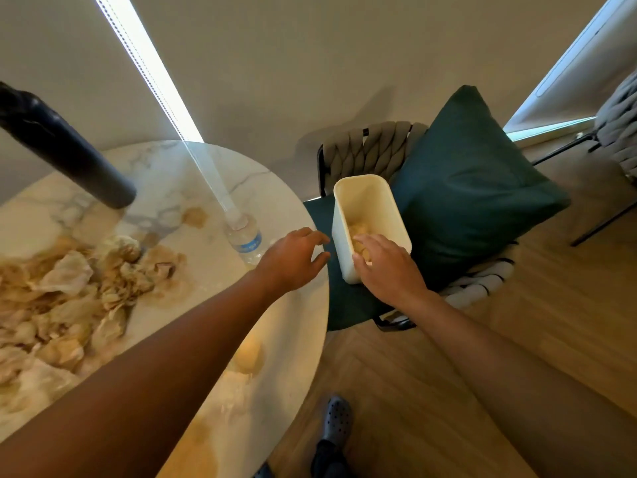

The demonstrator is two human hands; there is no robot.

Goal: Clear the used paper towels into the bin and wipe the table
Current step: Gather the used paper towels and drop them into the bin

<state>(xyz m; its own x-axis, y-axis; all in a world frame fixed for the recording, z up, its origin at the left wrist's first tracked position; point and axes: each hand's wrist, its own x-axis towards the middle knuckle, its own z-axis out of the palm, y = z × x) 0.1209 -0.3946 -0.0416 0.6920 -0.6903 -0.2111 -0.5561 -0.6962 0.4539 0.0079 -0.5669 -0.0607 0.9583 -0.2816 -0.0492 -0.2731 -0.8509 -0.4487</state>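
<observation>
With the right hand (386,267) pushing a wad into the bin (370,215), fingers loosely spread, the empty, half-open left hand (293,258) should steady the bin's rim, since most stained paper towels (69,298) lie left of the bin on the table (275,339)

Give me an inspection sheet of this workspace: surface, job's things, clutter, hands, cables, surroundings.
Surface: round marble table, brown stains and wet patches across it.
Job's things: heap of stained, crumpled paper towels on the table's left side; cream bin standing on the chair seat, a wad of towel inside.
Clutter: clear water bottle near the table edge; dark flask at the far left.
Hands: left hand over the table edge, fingers loosely spread, holding nothing; right hand at the bin's mouth, fingertips on the wad inside.
Cables: nothing seen.
Surroundings: woven chair with a green cushion, wooden floor, a second chair at far right.
</observation>
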